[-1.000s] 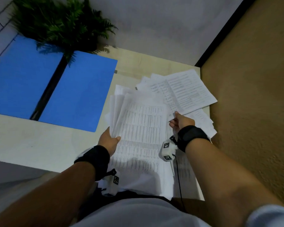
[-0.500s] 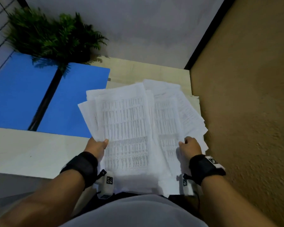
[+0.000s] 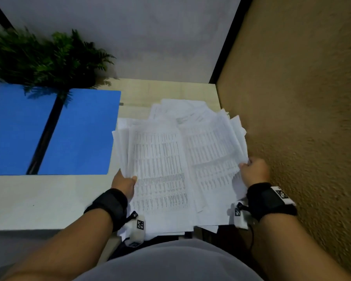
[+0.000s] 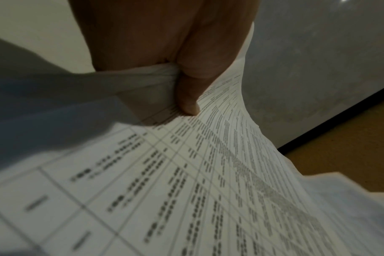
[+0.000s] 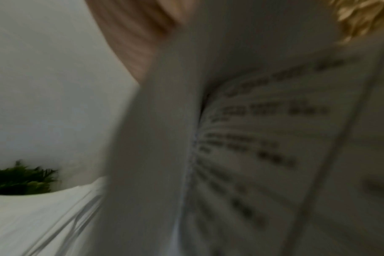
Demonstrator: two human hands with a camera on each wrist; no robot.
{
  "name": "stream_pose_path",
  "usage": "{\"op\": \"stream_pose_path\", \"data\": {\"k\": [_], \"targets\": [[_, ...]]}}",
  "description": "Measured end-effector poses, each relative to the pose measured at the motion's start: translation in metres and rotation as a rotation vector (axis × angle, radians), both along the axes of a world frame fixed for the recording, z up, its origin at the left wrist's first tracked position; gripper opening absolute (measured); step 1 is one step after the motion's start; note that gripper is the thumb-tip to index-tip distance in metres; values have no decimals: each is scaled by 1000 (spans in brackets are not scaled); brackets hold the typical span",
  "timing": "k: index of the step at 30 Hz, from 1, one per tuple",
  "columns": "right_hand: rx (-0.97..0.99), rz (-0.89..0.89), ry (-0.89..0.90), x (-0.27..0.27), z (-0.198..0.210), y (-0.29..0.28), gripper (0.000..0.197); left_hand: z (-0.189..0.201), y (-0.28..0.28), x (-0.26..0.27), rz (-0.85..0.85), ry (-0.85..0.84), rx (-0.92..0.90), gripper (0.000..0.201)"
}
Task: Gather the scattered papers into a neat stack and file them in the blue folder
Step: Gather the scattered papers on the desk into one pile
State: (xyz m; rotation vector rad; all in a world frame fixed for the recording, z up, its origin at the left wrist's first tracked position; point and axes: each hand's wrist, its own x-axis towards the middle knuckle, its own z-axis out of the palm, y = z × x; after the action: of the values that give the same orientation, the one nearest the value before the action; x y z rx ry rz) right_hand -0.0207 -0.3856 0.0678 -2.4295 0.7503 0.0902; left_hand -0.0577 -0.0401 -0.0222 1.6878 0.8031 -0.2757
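Gripping a loose, fanned bundle of papers (image 3: 176, 163) from both sides, the person holds it over the pale desk (image 3: 39, 199).

Their left hand (image 3: 124, 182) pinches the left edge, thumb (image 4: 187, 97) pressed on the printed top sheet; their right hand (image 3: 254, 171) curls around the right edge, though its wrist view is badly blurred. Sheets sit uneven, corners jutting. Just left of the bundle, the blue folder (image 3: 81, 132) lies open and flat, a fern (image 3: 49, 59) standing behind it.
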Motion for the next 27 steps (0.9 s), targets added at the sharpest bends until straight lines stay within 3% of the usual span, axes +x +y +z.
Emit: {"op": "stream_pose_path", "data": {"k": [2, 5, 8, 10, 12, 13, 14, 16, 17, 20, 23, 25, 27], "targets": [[-78, -25, -163, 1, 21, -4, 19, 3, 0, 0, -16, 2, -11, 42], [-140, -55, -558, 6, 64, -6, 18, 1, 1, -2, -14, -14, -126, 41], [28, -62, -735, 10, 104, 1, 13, -10, 5, -4, -34, -33, -198, 46], [152, -15, -645, 12, 106, 17, 16, 2, 0, -7, -62, -59, -200, 46], [173, 91, -480, 10, 85, 37, 28, 9, -3, -9, -52, -63, -196, 39], [172, 146, -391, 7, 68, 49, 24, 8, -3, -8, -49, -59, -183, 43], [186, 196, -293, 3, 52, 61, 18, 9, -3, -7, -33, -53, -185, 61], [275, 234, -92, -9, 20, 82, 24, 8, -3, -5, -25, -8, -195, 97], [312, 244, -14, -14, 6, 91, 29, 13, -4, -6, -31, 2, -209, 101], [346, 313, 131, -25, -32, 112, 23, 13, -8, -5, -71, 18, -256, 93], [428, 257, 187, -21, -54, 119, 11, -1, -6, -3, -111, -11, -114, 62], [433, 86, 117, -14, -60, 113, 13, 3, -3, -2, -70, 8, -80, 54], [295, -161, 45, -2, -62, 93, 39, 7, 6, 0, -48, 21, -19, 47]]}}
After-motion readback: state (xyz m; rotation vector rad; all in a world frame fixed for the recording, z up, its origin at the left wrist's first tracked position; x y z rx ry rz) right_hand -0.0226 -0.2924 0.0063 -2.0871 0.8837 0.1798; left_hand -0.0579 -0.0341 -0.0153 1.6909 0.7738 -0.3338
